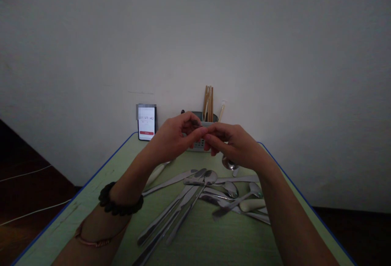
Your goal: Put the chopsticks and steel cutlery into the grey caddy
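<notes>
My left hand (177, 135) and my right hand (233, 141) meet over the far part of the table, fingertips together. The left fingers are curled, with a small dark bit showing between them that I cannot make out. Thumb and fingers of the right hand are pinched against the left thumb tip; whatever they hold is hidden. Directly behind the hands stands a grey perforated cutlery holder (199, 145), partly covered by them. Wooden chopsticks (208, 103) rise from it. Below the hands lies a loose pile of metal table knives (171, 213) and spoons (210, 177).
A phone (146, 122) showing a timer leans on the wall at the back left. The green table (210, 237) has a blue edge and meets the wall (195, 34). Cream-handled cutlery (252, 205) lies at the right of the pile.
</notes>
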Tool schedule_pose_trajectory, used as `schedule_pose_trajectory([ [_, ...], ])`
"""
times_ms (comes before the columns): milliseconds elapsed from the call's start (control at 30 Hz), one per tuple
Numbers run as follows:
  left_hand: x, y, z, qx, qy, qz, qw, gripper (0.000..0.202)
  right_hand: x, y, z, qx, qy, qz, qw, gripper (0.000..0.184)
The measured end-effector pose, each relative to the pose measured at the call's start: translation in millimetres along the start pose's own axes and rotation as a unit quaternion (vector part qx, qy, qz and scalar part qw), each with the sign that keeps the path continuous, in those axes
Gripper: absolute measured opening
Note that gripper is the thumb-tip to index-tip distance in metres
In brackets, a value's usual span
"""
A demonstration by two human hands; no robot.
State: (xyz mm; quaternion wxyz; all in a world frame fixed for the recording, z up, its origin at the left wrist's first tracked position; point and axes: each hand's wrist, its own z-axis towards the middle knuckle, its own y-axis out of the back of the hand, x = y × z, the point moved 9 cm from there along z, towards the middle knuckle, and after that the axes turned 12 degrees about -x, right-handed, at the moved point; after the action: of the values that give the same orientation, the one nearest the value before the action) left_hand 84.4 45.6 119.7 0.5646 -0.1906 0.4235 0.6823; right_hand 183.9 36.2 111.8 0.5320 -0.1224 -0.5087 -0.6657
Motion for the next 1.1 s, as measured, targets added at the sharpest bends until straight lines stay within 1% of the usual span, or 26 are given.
schedule_pose_trajectory([
  [67, 6.2, 1.7, 2.0, -0.032, 0.002, 0.017, 0.999, 0.026, -1.8, -0.2, 0.0, -0.003, 0.000, 0.000, 1.000, 0.015],
  [133, 10.0, 0.0, 2.9, -0.040, -0.003, 0.032, 0.999, 0.027, -3.6, -1.3, -0.3, 0.001, -0.003, -0.003, 1.000, 0.014],
  [300, 7.5, -5.5, 1.9, -0.034, -0.027, 0.041, 0.998, 0.023, -5.0, -2.2, -0.8, 0.022, -0.002, -0.020, 1.000, 0.013],
  [433, 2.0, -7.4, -0.1, -0.027, -0.047, 0.076, 0.996, 0.027, -2.9, 1.6, -0.1, 0.015, 0.013, -0.034, 0.999, 0.013],
  [533, -1.3, -7.4, -1.4, -0.019, -0.057, 0.075, 0.995, 0.028, -2.4, 2.1, -0.3, 0.013, 0.017, -0.040, 0.999, 0.016],
  [633, -1.3, -7.4, -1.9, -0.012, -0.060, 0.067, 0.996, 0.028, -2.2, 2.5, -0.4, 0.010, 0.020, -0.050, 0.998, 0.018],
  [833, 1.8, -13.0, -2.5, 0.015, -0.066, 0.090, 0.994, 0.027, -3.8, 2.3, -1.4, 0.024, 0.012, -0.074, 0.997, 0.018],
  [1100, 1.9, -14.5, -3.5, 0.022, -0.068, 0.110, 0.991, 0.026, -6.4, 0.6, -2.8, 0.035, -0.007, -0.067, 0.997, 0.017],
])
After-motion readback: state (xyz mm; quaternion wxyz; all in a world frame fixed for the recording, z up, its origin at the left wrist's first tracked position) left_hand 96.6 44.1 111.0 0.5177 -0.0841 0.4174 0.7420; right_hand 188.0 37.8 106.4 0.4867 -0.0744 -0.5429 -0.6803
